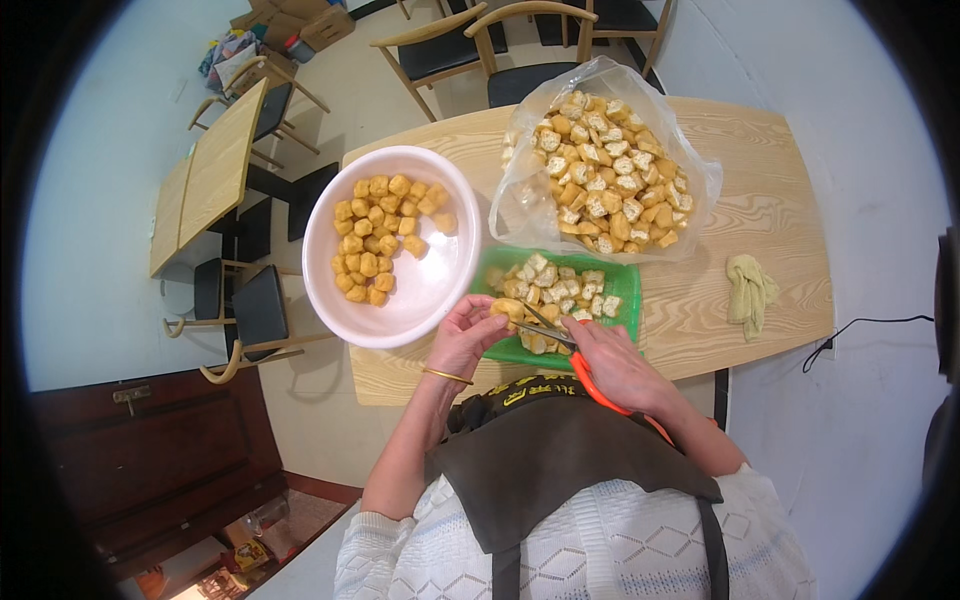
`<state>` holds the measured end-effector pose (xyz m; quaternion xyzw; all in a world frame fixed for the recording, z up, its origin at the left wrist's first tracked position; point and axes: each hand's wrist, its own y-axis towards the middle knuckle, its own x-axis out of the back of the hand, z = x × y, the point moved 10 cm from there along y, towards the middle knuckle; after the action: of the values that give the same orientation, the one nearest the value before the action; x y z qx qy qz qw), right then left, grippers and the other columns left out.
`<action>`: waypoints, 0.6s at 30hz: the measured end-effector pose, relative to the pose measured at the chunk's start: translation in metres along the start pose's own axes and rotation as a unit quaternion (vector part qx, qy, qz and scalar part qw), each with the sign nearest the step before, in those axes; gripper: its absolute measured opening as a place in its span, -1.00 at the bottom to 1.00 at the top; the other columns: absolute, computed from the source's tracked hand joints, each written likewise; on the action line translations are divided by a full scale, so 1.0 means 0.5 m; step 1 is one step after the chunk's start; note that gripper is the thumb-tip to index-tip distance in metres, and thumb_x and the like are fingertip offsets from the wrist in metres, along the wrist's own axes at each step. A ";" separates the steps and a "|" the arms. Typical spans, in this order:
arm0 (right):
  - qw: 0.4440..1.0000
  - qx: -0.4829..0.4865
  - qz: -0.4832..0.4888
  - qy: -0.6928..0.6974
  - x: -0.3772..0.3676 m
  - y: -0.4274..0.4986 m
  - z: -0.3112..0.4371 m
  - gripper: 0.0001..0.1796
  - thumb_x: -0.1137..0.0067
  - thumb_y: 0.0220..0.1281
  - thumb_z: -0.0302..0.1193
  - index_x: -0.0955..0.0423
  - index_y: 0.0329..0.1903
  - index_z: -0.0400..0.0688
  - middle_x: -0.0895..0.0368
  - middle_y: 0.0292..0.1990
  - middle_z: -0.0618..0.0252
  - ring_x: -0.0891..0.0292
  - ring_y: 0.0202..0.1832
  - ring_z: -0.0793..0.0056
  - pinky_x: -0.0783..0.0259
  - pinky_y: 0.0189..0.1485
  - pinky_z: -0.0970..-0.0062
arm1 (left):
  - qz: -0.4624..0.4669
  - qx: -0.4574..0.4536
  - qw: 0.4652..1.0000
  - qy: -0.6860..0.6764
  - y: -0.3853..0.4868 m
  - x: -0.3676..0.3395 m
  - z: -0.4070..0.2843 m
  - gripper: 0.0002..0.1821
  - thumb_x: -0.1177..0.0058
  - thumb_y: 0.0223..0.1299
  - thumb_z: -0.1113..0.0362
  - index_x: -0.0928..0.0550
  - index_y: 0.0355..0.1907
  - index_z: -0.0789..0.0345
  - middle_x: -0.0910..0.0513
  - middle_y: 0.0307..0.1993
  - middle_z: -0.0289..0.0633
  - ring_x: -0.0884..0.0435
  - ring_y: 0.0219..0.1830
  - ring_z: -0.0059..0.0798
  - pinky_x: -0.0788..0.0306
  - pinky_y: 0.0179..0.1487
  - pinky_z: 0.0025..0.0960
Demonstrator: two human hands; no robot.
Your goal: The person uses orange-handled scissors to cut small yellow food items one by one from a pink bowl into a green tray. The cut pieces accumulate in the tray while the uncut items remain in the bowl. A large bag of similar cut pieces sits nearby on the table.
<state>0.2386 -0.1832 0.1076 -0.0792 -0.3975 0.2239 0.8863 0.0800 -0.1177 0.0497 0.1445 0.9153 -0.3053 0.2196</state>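
Note:
My left hand (pixel 466 336) pinches a golden fried tofu puff (pixel 508 309) over the left side of a green plastic basket (pixel 630 300). In my right hand (pixel 616 361) is a pair of scissors with orange handles (pixel 591 381). Their parted blades (pixel 546 327) point at the puff. Cut tofu pieces (pixel 556 283) with pale, spongy insides lie in the basket, some hidden by my hands. To the left, a pinkish-white plastic basin (pixel 316 247) holds many whole tofu puffs (pixel 369 262). Behind the basket, an open clear plastic bag (pixel 517 202) is heaped with cut puffs (pixel 611 172).
Everything stands on a light wood-grain table (pixel 757 180). A crumpled yellowish cloth (pixel 750 292) lies at its right end, near the white wall. Wooden chairs with black seats (pixel 442 56) stand beyond the table. At the left are another table (pixel 217 176) and more chairs (pixel 261 311).

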 end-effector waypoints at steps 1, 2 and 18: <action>1.000 0.005 -0.006 -0.003 0.002 0.001 0.002 -0.46 0.14 0.22 -0.57 -0.14 0.29 -0.33 -0.45 -0.02 -0.14 -0.37 0.07 0.03 -0.15 0.18 0.23 | 0.000 0.000 1.000 0.013 -0.002 -0.001 0.002 -0.74 -0.13 0.16 0.52 -0.49 -0.10 0.26 -0.62 -0.17 -0.25 -0.63 -0.13 -0.46 -0.59 0.00 -0.33; 1.000 0.002 0.001 -0.005 -0.002 0.001 0.000 -0.45 0.14 0.22 -0.57 -0.14 0.30 -0.33 -0.45 -0.02 -0.14 -0.37 0.07 0.04 -0.15 0.18 0.23 | 0.001 -0.003 1.000 0.018 -0.003 -0.002 0.004 -0.75 -0.13 0.16 0.52 -0.50 -0.11 0.26 -0.62 -0.18 -0.25 -0.63 -0.14 -0.47 -0.58 0.00 -0.33; 1.000 0.002 -0.008 -0.004 -0.043 0.025 -0.041 -0.74 -0.01 0.29 -0.31 -0.42 -0.17 -0.27 -0.57 -0.36 -0.08 -0.50 -0.28 -0.06 -0.32 -0.20 0.11 | -0.032 0.111 0.992 -0.043 -0.007 0.010 0.073 -0.82 -0.12 0.17 0.52 -0.51 -0.17 0.34 -0.61 -0.25 -0.23 -0.65 -0.19 -0.44 -0.58 0.07 -0.27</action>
<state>0.2369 -0.1813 0.0754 -0.0735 -0.4009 0.2180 0.8867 0.0858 -0.1426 0.0229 0.1253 0.8695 -0.4181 0.2314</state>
